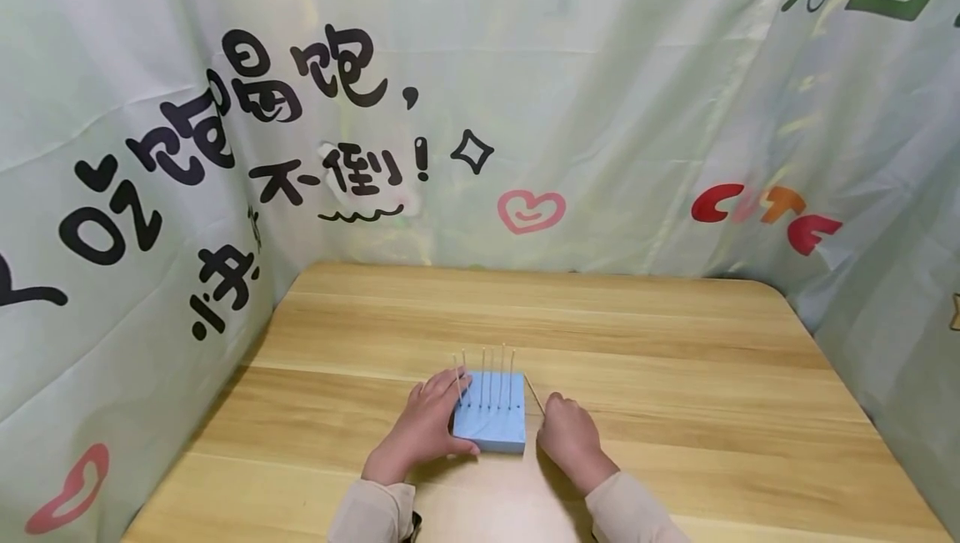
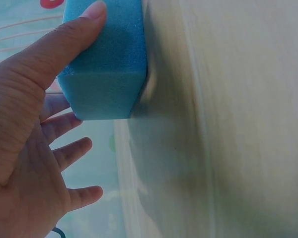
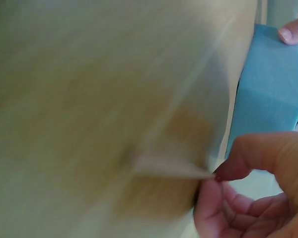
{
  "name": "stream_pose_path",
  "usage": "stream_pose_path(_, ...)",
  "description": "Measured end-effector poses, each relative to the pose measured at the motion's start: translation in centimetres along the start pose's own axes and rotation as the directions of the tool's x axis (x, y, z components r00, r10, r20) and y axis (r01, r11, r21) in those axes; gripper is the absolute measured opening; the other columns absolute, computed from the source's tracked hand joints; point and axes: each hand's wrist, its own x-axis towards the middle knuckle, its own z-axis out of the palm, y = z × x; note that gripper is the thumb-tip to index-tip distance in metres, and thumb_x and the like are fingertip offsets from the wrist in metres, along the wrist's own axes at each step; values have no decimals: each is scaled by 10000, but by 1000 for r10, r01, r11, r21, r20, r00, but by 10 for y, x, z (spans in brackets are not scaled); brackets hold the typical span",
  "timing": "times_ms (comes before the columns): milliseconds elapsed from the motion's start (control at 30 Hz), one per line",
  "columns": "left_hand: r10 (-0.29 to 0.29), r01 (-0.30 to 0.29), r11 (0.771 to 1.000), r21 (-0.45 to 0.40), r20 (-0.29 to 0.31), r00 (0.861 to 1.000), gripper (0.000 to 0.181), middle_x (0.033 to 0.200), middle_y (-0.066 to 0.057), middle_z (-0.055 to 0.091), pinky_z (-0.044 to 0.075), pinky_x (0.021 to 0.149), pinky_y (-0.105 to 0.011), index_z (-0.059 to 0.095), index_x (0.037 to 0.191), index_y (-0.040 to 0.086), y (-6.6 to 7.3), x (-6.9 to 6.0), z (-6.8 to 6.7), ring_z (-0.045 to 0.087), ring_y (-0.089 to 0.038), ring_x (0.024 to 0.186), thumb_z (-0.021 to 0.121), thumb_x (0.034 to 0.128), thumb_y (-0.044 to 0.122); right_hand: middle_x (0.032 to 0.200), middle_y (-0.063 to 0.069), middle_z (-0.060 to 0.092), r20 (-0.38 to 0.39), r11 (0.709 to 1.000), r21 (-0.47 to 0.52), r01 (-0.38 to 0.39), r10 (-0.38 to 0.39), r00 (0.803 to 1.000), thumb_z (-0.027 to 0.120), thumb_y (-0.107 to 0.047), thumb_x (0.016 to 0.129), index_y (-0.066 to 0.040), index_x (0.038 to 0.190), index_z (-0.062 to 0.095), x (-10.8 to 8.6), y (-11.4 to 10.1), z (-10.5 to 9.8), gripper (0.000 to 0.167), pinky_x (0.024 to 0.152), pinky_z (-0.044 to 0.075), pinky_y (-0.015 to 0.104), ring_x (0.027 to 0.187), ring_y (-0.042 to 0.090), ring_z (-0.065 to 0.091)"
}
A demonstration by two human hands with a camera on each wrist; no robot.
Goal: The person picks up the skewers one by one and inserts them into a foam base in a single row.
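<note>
A light blue foam block lies on the wooden table, with several thin sticks standing in a row across its top. One stick at the left end leans slightly. My left hand holds the block's left side, its thumb on the near face and its other fingers spread behind. To the right of the block, my right hand pinches one thin stick between thumb and forefinger. That stick points up and left, apart from the block; its image is blurred in the right wrist view.
The wooden table extends around the block. Pale printed curtains hang behind the table and along both sides. A small dark hole shows at the right end of the row of sticks.
</note>
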Motion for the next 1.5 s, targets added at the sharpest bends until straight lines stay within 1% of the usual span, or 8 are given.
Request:
stream_pose_path(133,1,-1,1000,-2,-3,1000,1045,1511,-81,321,229,1077,-577,395,1430,54,0,-1,0,282,-307,1372,835,597,504,589,23,458,41,988,153,-16,10,999,631,35,687,-56,809,477,0,8,-1,216,445,356,300,510,166,430)
stream_pose_path(233,3,-3,1000,-4,-5,1000,1044,1513,-81,320,228,1077,-577,395,1430,54,0,-1,0,282,-308,1372,837,597,500,562,-37,402,53,952,305,2,-19,998,624,52,709,-92,822,485,2,15,-4,230,450,302,228,482,93,365)
stream_pose_path(500,-1,1,1000,-12,-4,1000,1049,1516,-83,315,217,1080,-584,389,1434,52,0,-2,-1,275,-308,1377,839,596,495,663,5,501,51,762,647,17,-66,997,561,70,802,13,913,660,9,18,-27,159,507,422,203,574,84,463)
stream_pose_path(700,-7,7,1000,-15,-2,1000,1045,1515,-82,317,217,1077,-590,391,1433,53,1,-3,-1,276,-308,1377,841,598,490,739,101,558,53,617,787,11,-86,995,473,96,860,126,1016,621,10,14,-43,217,604,538,300,615,157,568)
stream_pose_path(833,-8,8,1000,-11,-4,1000,1044,1514,-87,319,220,1077,-588,392,1433,55,1,-3,-1,279,-309,1375,841,598,492,771,104,542,36,546,837,44,-135,990,478,93,900,145,1037,592,9,11,-52,186,651,560,332,642,152,594)
stream_pose_path(1000,-10,10,1000,-6,-3,1000,1046,1513,-87,318,230,1071,-589,391,1435,59,0,-3,-1,284,-306,1373,841,597,493,799,95,558,18,511,856,78,-181,983,571,64,879,124,1037,590,10,9,-57,170,677,570,361,686,161,625)
stream_pose_path(1233,-14,14,1000,-2,13,1000,1050,1518,-86,309,224,1082,-570,381,1442,63,1,-1,-2,275,-305,1376,836,605,502,767,18,633,-103,554,815,169,-148,984,646,-35,875,68,983,666,11,10,-61,150,566,545,288,603,106,585)
stream_pose_path(1500,-19,19,1000,1,24,1000,1052,1523,-76,302,219,1087,-563,372,1448,70,1,0,-3,272,-300,1379,835,608,501,851,-18,615,-306,530,779,336,-147,941,658,41,839,87,910,701,13,8,-59,94,538,484,201,632,79,540)
